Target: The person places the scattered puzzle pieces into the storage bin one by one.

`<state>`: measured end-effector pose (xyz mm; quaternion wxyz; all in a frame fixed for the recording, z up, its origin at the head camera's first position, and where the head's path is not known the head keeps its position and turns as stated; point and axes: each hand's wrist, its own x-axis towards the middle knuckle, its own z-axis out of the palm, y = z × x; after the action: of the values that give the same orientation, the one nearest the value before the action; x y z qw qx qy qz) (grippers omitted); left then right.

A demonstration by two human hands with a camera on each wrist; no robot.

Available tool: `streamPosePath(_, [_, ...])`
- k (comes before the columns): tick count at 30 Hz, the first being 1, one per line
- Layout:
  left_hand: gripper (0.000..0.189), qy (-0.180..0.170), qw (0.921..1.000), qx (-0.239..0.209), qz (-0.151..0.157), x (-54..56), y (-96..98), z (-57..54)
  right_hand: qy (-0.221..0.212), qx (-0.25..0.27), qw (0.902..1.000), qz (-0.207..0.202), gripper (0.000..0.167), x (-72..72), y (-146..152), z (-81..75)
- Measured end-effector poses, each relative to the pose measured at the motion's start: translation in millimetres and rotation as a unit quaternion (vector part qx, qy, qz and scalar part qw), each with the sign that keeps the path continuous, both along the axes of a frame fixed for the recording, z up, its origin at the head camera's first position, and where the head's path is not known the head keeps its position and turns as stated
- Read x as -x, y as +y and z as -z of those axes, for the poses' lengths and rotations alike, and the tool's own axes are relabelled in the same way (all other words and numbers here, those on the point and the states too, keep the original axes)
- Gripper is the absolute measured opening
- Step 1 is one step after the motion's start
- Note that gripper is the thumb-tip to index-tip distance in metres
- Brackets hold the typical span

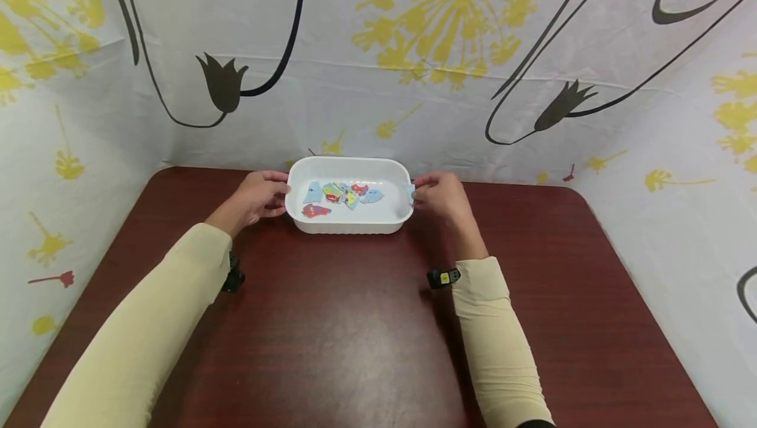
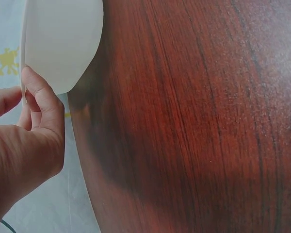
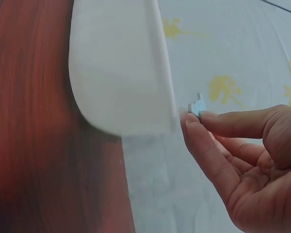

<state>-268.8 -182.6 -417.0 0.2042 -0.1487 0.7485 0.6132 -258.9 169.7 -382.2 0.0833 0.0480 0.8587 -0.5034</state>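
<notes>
A white oval-cornered tub point(image 1: 349, 227) stands at the far side of the table, with several colourful puzzle pieces point(image 1: 334, 192) lying on its bottom. My left hand point(image 1: 257, 196) grips the tub's left end; in the left wrist view the thumb and fingers point(image 2: 41, 92) pinch its rim. At the other end my right hand point(image 1: 440, 196) pinches a small light-blue puzzle piece point(image 3: 197, 105) between thumb and fingers, right beside the tub's rim. Whether the right fingertips touch the tub, I cannot tell.
The dark red-brown wooden table point(image 1: 343, 323) reaches back to a patterned white cloth point(image 1: 367, 106) hanging close behind the tub. The same cloth hangs at both sides. A small black device point(image 1: 442, 278) is strapped at the right wrist, another point(image 1: 233, 275) at the left.
</notes>
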Motion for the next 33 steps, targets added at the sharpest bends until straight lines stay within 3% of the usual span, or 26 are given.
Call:
streamPosePath(17, [0.043, -0.003, 1.0000, -0.007, -0.006, -1.5, 0.2, -1.5, -0.032, 0.052, 0.9979, -0.021, 0.026, 7.1, -47, 19.3])
streamPosePath(33, [0.044, 0.001, 0.9999, -0.011, 0.002, -1.1, -0.7, -1.7, -0.026, 0.066, 0.9962, -0.051, 0.024, 9.7, -83, 31.9])
